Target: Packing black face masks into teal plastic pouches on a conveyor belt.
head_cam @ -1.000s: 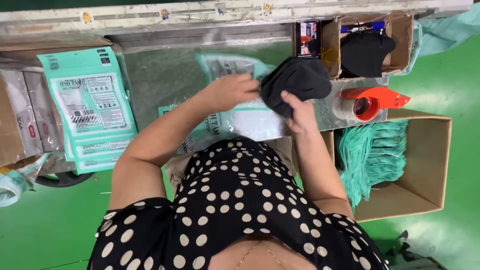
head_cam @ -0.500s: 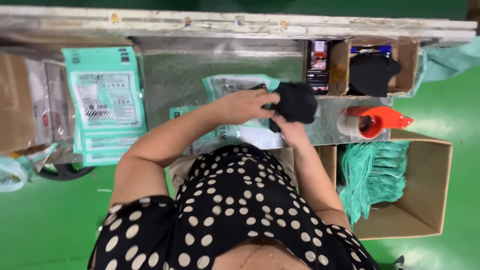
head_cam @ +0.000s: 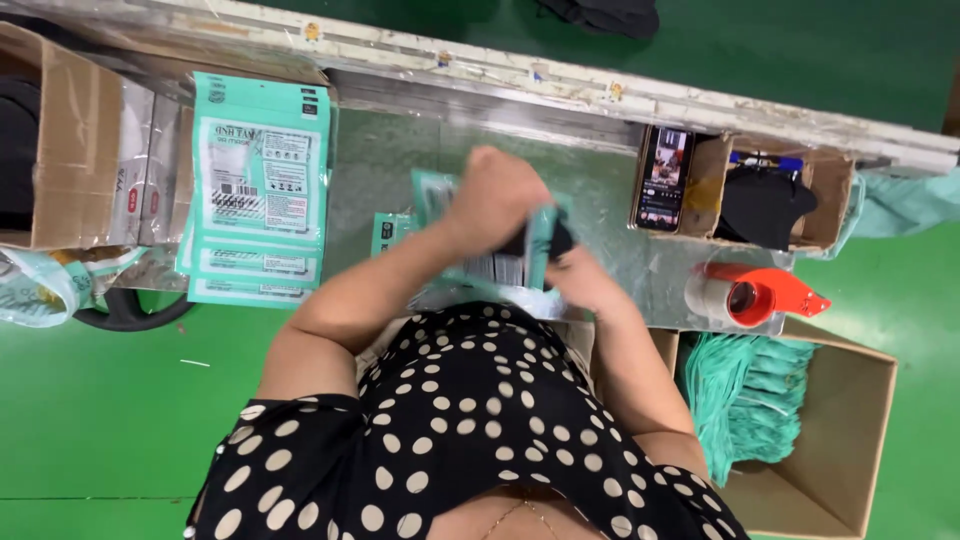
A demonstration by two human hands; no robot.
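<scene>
My left hand (head_cam: 495, 198) is closed over the top of a teal plastic pouch (head_cam: 443, 205) above the metal table (head_cam: 385, 165). A black fabric item (head_cam: 557, 240) shows only as a small dark patch at the pouch's right edge, mostly covered by the pouch and my fingers. My right hand (head_cam: 583, 285) grips the pouch's lower right side and touches the black item. More teal pouches lie flat on the table under my hands.
A stack of teal printed pouches (head_cam: 258, 190) lies at the left beside a cardboard box (head_cam: 60, 140). A phone (head_cam: 665, 180), a small box of black items (head_cam: 770, 205) and a red tape dispenser (head_cam: 760, 295) are at the right. A floor box (head_cam: 860, 440) holds teal packs.
The black item, held bare in both hands before, is now mostly covered by the teal pouch. My hands have dropped lower and closer to my body.
</scene>
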